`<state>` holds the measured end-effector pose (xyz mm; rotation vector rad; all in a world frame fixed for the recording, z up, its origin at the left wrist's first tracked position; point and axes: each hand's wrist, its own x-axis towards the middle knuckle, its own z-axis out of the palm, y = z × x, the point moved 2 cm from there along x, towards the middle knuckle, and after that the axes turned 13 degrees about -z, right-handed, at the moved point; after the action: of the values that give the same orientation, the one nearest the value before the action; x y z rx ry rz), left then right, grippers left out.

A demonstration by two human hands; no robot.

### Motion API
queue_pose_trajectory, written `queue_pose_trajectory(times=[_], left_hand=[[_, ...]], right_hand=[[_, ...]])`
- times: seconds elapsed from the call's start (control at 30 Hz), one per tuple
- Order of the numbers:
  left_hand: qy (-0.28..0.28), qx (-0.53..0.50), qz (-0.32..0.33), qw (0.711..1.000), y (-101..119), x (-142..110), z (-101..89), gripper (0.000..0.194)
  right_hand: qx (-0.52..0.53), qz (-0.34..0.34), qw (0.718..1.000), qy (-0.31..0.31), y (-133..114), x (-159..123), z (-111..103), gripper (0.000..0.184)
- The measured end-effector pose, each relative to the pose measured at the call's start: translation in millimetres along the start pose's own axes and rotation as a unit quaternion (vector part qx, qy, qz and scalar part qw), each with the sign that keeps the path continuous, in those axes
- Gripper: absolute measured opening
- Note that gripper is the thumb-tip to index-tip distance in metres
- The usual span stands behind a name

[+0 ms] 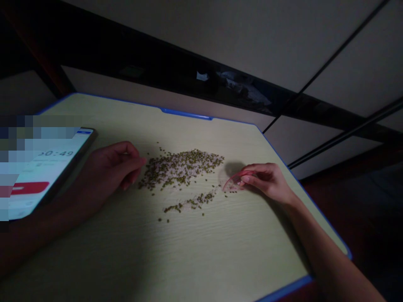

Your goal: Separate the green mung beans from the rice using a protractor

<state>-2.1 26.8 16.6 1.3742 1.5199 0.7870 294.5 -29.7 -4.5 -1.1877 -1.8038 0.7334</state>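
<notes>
Right hand point(247, 178), right of heap of green and pale grains point(182, 167) on tabletop point(201, 256), pinches red-rimmed container point(232, 181); slack fingers could tip it. Left hand point(126, 161), left of heap, fingers curled, hold unclear; stray brush could scatter grains.

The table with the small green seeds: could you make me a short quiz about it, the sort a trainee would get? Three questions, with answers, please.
1. Multiple choice: what colour is the rim of the clear object in the right hand?
a) blue
b) red
c) green

2. True or false: the left hand is wrapped around the phone.

3. Fill in the gap: the smaller strip of seeds lies ____ to the person than the larger heap.

Key
1. b
2. False: the left hand is curled beside the larger heap, and the phone is farther to the left.
3. closer
</notes>
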Motion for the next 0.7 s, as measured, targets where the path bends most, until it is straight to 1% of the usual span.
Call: queue_pose_trajectory(times=[0.13, 0.27, 0.43, 0.57, 0.7], left_hand=[[-0.001, 0.005, -0.005, 1.000, 1.8, -2.7, -1.1, 0.022], [0.000, -0.003, -0.007, 1.000, 1.1, -3.2, -1.7, 0.020], [-0.002, -0.004, -0.008, 1.000, -0.7, -0.6, -0.7, 0.019], [-0.002, -0.014, -0.005, 1.000, -0.7, 0.3, -1.3, 0.019], [-0.006, -0.020, -0.009, 1.000, -1.3, 0.7, -1.8, 0.019]], right_hand=[[-0.026, 0.003, 1.000, -0.008, -1.6, 0.6, 2.6, 0.014], [-0.035, 0.002, 0.999, 0.011, -0.7, 1.6, 2.8, 0.015], [-0.024, 0.018, 0.999, 0.029, 4.1, 0.9, 2.7, 0.016], [-0.015, 0.006, 0.999, 0.041, 5.8, 1.7, 4.9, 0.015], [-0.035, -0.010, 0.999, 0.035, 3.3, 5.3, 7.9, 0.016]])
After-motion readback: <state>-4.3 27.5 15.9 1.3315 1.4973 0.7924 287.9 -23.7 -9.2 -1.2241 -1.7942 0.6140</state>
